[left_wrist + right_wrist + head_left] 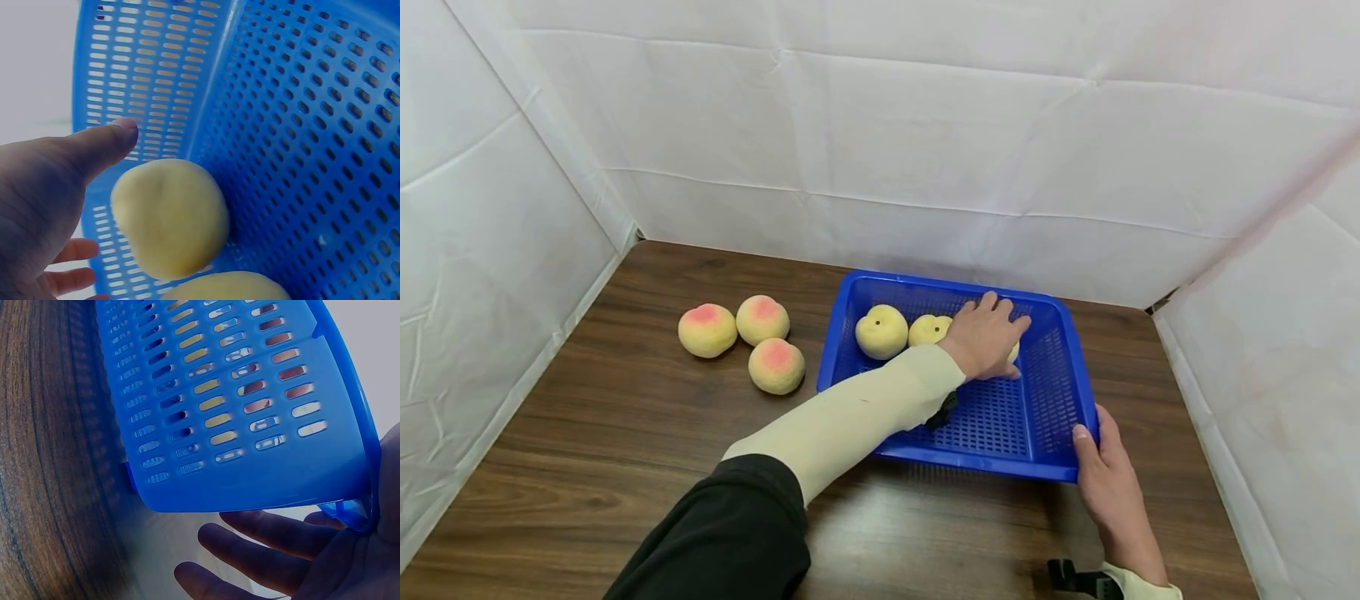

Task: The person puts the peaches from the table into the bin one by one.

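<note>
My left hand [988, 337] is inside the blue plastic basket [955, 463], over a yellow peach [1014, 353] that it mostly covers in the head view. Its fingers are spread, and the left wrist view shows the thumb apart from that peach [172, 219]. Two more peaches sit to its left in the basket, a whole one [882, 332] and a partly covered one [928, 330]. At the basket's near right corner, my right hand [1112, 483] grips the rim with its thumb on top. The other fingers reach past the outer wall in the right wrist view.
Left of the basket, three pink-topped peaches lie close together on the brown wooden table [595, 467]: a left one [707, 331], a far one [763, 319] and a near one [777, 367]. White sheeting [880, 125] encloses the table's back and sides.
</note>
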Demonstrator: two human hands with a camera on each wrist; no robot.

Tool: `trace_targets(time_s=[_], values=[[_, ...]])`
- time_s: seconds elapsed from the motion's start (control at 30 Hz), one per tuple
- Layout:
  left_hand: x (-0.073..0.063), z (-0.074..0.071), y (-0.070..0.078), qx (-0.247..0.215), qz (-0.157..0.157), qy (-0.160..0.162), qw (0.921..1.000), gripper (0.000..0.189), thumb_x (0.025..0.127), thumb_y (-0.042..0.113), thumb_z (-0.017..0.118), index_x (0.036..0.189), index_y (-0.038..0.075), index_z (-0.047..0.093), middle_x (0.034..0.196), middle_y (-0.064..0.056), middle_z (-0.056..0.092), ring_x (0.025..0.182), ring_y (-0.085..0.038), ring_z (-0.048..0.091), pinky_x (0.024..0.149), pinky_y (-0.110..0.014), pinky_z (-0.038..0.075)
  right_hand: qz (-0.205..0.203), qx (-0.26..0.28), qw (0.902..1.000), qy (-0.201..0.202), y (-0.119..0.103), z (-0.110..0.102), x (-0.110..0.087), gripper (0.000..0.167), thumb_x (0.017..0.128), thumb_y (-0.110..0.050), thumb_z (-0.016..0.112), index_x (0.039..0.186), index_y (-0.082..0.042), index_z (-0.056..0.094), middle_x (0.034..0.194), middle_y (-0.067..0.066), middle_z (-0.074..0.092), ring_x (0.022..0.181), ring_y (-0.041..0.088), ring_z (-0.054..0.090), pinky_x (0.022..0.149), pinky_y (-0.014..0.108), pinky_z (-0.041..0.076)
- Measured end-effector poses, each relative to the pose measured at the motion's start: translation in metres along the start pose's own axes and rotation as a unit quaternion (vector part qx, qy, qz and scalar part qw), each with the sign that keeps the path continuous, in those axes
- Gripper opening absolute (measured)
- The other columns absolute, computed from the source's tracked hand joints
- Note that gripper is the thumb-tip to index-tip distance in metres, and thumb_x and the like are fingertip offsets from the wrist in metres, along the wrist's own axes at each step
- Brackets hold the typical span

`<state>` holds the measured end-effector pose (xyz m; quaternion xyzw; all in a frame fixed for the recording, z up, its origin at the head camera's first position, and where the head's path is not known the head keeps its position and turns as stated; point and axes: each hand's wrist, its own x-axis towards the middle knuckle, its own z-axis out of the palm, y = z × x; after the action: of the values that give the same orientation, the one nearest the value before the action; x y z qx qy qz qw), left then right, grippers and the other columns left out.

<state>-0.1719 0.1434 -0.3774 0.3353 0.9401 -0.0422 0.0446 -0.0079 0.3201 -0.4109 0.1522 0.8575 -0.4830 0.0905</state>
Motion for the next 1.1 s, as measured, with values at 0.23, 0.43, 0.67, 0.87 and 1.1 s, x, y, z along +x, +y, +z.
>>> trace_targets(time_s=[0.23,0.43,0.67,0.87,1.1], values=[[-0.006,-0.013,-0.004,0.004,0.009,0.015,0.9998,0.085,0.092,0.073,0.060,0.163,0.034,0.034,0.168,-0.002,0.034,0.159,-0.026,0.023,0.124,-0.044,0.037,0.001,-0.001,1.0000,0.001,0.000,0.001,0.001,0.063,0.114,-0.036,0.022,0.169,-0.015,-0.002,0.171,0.027,0.019,0.152,0.050,0.031,0.118,0.074,0.027],[-0.013,-0.027,-0.019,-0.022,0.011,0.040,0.9989,0.081,0.094,0.074,0.055,0.162,0.036,0.035,0.171,-0.002,0.031,0.162,-0.029,0.019,0.126,-0.049,0.033,0.004,0.000,1.0000,0.002,-0.001,0.001,0.000,0.063,0.114,-0.036,0.022,0.169,-0.015,-0.001,0.171,0.027,0.019,0.152,0.049,0.031,0.119,0.073,0.027],[-0.025,-0.042,-0.048,-0.053,-0.020,0.067,0.9962,0.075,0.096,0.071,0.056,0.160,0.035,0.040,0.171,-0.004,0.031,0.163,-0.032,0.017,0.126,-0.055,0.031,0.007,0.001,1.0000,-0.003,-0.001,-0.001,0.000,0.063,0.114,-0.036,0.022,0.169,-0.016,-0.002,0.171,0.027,0.019,0.152,0.049,0.031,0.120,0.073,0.026],[-0.036,-0.044,-0.072,-0.058,-0.044,0.067,0.9951,0.077,0.095,0.072,0.056,0.161,0.035,0.039,0.172,-0.005,0.030,0.163,-0.034,0.014,0.126,-0.061,0.027,0.016,-0.001,0.9998,-0.008,-0.001,-0.002,0.001,0.064,0.114,-0.038,0.021,0.169,-0.017,-0.004,0.172,0.026,0.017,0.154,0.050,0.028,0.120,0.073,0.025],[-0.052,-0.045,-0.103,-0.074,-0.070,0.083,0.9913,0.076,0.096,0.071,0.056,0.160,0.032,0.041,0.169,-0.008,0.033,0.162,-0.036,0.016,0.124,-0.065,0.025,0.001,0.011,0.9999,-0.005,0.001,-0.002,0.001,0.063,0.114,-0.036,0.022,0.168,-0.013,-0.002,0.169,0.029,0.021,0.150,0.047,0.031,0.121,0.070,0.026]])
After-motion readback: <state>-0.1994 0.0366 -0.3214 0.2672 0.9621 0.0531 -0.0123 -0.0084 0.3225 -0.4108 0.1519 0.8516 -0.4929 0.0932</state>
